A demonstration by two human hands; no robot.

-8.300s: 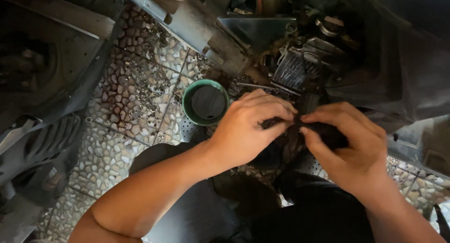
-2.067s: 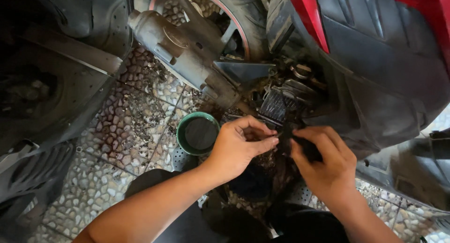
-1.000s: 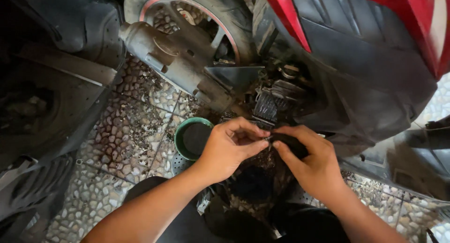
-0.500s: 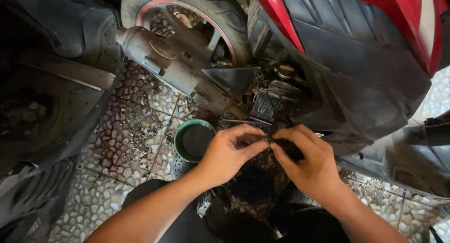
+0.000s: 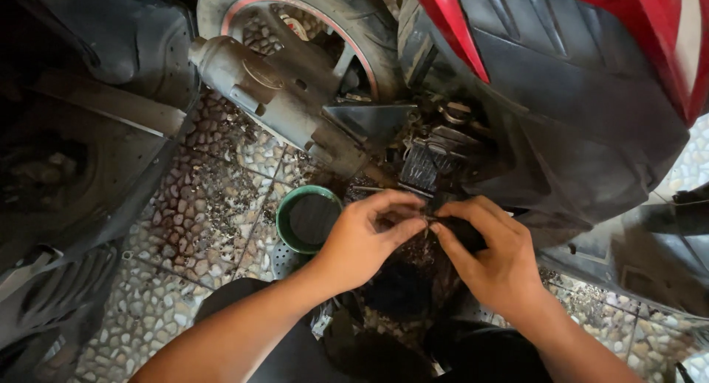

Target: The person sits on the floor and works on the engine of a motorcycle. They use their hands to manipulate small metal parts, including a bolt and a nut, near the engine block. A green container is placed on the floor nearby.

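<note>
Head view: both hands are seen meeting low beside a scooter's engine [image 5: 432,161], just under the black side panel [image 5: 576,124]. The left hand [image 5: 362,239] is curled, its thumb and fingers pinched onto a small dark part [image 5: 427,222] held between the two hands; what that part is cannot be told, since it is small and grimy. The right hand [image 5: 491,254] is closed around a black object [image 5: 467,234] whose end shows past its fingers, its fingertips touching the same small part. So the part is kept in the air between the hands, just below the finned engine block and above a dark, oily patch on the floor [image 5: 402,287]. A green bowl [image 5: 309,220] of dark liquid is set on the pebble-tiled floor just beside the left hand, not touched by it. The grey exhaust [image 5: 273,95] and the rear wheel [image 5: 310,28] lie further off, above the bowl. As far as can be judged, the work is mid-way: the engine area is exposed and dirty, the small part is off the machine and being handled, and nothing is shown fitted back or cleaned up. Whether the bowl's liquid was drained from the engine cannot be told.
</note>
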